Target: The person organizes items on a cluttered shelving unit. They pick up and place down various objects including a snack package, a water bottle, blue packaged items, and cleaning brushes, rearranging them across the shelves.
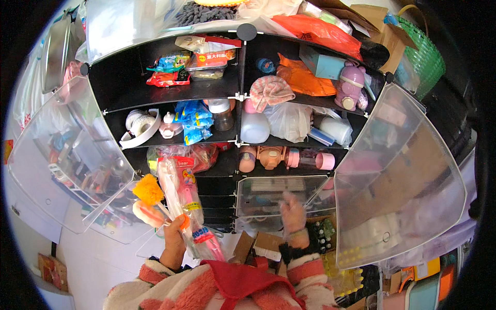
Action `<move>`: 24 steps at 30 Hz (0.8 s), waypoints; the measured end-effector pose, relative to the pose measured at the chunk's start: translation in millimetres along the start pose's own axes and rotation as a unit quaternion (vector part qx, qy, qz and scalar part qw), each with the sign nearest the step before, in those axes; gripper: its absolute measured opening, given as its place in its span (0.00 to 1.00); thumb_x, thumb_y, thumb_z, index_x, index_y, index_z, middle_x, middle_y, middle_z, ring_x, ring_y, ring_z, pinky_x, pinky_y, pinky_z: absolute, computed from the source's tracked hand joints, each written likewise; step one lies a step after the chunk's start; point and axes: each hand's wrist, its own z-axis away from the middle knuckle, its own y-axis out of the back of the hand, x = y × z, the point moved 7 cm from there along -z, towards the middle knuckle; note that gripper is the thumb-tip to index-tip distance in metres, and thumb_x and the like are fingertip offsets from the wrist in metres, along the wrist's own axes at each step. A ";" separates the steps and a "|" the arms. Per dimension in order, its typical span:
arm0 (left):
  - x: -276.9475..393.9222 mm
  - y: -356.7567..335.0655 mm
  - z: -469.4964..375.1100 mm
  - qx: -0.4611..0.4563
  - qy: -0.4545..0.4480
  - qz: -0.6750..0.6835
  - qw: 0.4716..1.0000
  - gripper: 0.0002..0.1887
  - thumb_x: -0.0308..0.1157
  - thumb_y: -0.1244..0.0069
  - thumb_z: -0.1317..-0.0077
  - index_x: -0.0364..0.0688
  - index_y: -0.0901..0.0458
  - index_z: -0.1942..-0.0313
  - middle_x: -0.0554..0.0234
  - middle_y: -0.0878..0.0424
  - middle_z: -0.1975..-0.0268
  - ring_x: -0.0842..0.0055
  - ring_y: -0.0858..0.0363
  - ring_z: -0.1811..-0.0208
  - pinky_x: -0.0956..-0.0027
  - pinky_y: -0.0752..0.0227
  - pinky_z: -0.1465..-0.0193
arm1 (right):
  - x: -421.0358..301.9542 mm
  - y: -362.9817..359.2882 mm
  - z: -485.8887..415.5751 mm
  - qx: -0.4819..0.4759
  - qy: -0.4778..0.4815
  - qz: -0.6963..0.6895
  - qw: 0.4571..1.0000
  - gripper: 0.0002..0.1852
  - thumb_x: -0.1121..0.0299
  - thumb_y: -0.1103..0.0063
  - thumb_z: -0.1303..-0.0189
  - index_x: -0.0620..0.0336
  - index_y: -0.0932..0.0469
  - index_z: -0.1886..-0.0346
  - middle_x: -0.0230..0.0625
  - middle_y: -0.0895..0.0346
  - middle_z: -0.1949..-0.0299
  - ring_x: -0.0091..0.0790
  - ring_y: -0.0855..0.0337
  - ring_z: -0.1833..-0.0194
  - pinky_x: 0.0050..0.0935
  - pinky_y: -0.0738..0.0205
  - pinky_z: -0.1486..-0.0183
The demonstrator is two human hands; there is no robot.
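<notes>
My left hand (174,236), below the left half of a black cube shelf, grips a bundle: a yellow bristle brush (149,190), a pink-and-white sponge brush (148,214) and long plastic packages (190,205) with pink handles inside. My right hand (292,211), blurred, is in front of the lower right compartment's transparent door (263,193); its fingers are too smeared to read, and nothing is seen in it. Above it, pink and orange bottles (271,158) line a shelf.
Transparent doors stand open at left (77,155) and right (399,174). Shelves hold white headphones (141,126), blue packets (193,120), a white plastic bag (288,122) and a purple bottle (349,86). Cardboard boxes (267,246) and yellow-capped bottles (345,275) lie below.
</notes>
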 end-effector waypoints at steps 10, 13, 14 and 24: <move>12.0 4.3 1.4 0.015 -0.014 0.000 1.000 0.23 0.28 0.52 0.43 0.34 0.32 0.46 0.54 0.21 0.57 0.68 0.19 0.61 0.64 0.23 0.56 | -234.1 103.8 -221.8 0.148 0.232 0.044 0.960 0.20 0.61 0.49 0.42 0.60 0.24 0.49 0.50 0.26 0.49 0.45 0.25 0.46 0.38 0.32 0.43; 16.3 10.0 1.2 0.012 -0.015 0.004 1.000 0.18 0.30 0.50 0.41 0.32 0.27 0.52 0.57 0.20 0.58 0.69 0.20 0.58 0.64 0.27 0.50 | -238.8 51.5 -259.4 -0.065 0.159 0.265 0.949 0.19 0.54 0.54 0.42 0.51 0.21 0.55 0.44 0.24 0.51 0.46 0.25 0.48 0.42 0.31 0.45; 18.8 15.6 1.1 0.028 -0.015 -0.004 0.999 0.17 0.31 0.50 0.40 0.32 0.27 0.52 0.57 0.21 0.57 0.69 0.21 0.57 0.64 0.27 0.49 | -234.7 51.9 -262.3 -0.032 0.145 0.244 0.958 0.15 0.58 0.50 0.45 0.52 0.20 0.59 0.40 0.22 0.53 0.45 0.24 0.50 0.42 0.29 0.49; 29.1 37.5 -5.0 0.053 -0.043 0.019 0.997 0.19 0.31 0.51 0.40 0.33 0.28 0.50 0.56 0.20 0.60 0.69 0.19 0.60 0.67 0.24 0.55 | -132.3 125.9 -296.2 0.028 0.088 0.449 0.889 0.09 0.64 0.44 0.49 0.49 0.16 0.67 0.37 0.18 0.62 0.42 0.18 0.58 0.37 0.22 0.56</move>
